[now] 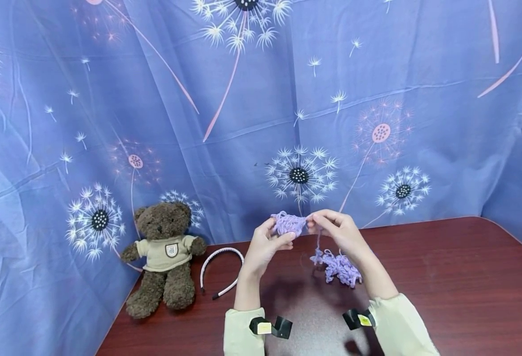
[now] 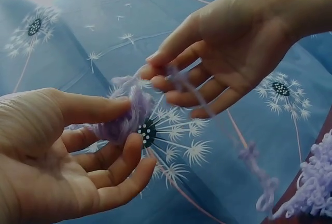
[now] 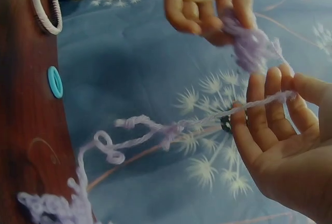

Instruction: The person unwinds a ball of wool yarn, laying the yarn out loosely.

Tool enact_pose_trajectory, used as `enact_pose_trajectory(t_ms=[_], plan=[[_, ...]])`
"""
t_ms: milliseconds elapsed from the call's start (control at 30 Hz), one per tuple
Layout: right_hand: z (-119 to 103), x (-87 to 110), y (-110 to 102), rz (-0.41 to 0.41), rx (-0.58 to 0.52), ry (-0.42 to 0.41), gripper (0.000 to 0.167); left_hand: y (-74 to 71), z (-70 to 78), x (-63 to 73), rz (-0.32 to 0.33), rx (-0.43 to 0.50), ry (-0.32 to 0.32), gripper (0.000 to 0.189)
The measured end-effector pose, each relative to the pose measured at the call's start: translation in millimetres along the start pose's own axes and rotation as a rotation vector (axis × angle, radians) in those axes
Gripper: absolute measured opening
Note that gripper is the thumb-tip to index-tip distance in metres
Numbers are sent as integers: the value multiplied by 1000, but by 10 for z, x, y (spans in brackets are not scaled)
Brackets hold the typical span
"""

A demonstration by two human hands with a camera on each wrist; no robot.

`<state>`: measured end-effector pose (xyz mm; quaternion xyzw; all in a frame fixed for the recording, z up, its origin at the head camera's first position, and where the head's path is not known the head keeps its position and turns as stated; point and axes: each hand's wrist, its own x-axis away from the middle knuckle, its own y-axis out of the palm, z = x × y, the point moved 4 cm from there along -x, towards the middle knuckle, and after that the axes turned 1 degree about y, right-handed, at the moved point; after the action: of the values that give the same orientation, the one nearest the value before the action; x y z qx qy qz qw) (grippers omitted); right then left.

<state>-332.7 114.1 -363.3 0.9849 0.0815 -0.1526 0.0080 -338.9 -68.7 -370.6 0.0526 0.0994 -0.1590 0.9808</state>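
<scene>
My left hand [image 1: 261,249] pinches a small wound bundle of lilac yarn [image 1: 289,224] between thumb and fingers, raised above the table. To its right, my right hand [image 1: 338,232] pinches the yarn strand that leads off the bundle, thumb against forefinger. From those fingertips a kinked, knotted strand [image 3: 202,119] hangs down to a loose, curly heap of lilac yarn [image 1: 341,269] on the table. In the left wrist view the bundle [image 2: 127,112] sits under the left thumb, and small loops and knots show along the dangling strand [image 2: 249,156].
A brown teddy bear [image 1: 165,257] in a pale sweater sits at the table's left, against the blue dandelion-print cloth [image 1: 252,123]. Beside it lies a white headband [image 1: 221,251]. A turquoise ring [image 3: 55,82] lies near the edge of the dark red table [image 1: 443,277].
</scene>
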Motion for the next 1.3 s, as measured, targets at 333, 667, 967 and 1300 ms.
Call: enact_pose_trajectory(t_ms=[333, 667, 967, 1300], plan=[[-23, 47, -444, 184, -113, -20, 18, -221, 65, 40, 168, -45, 30, 24], [44, 125, -810, 294, -177, -29, 20, -361, 109, 72, 212, 22, 40, 19], [63, 93, -730, 251, -111, 5, 17, -318, 149, 84, 131, 50, 70, 28], [192, -21, 81, -54, 283, 46, 34, -59, 90, 41, -8, 81, 61, 32]])
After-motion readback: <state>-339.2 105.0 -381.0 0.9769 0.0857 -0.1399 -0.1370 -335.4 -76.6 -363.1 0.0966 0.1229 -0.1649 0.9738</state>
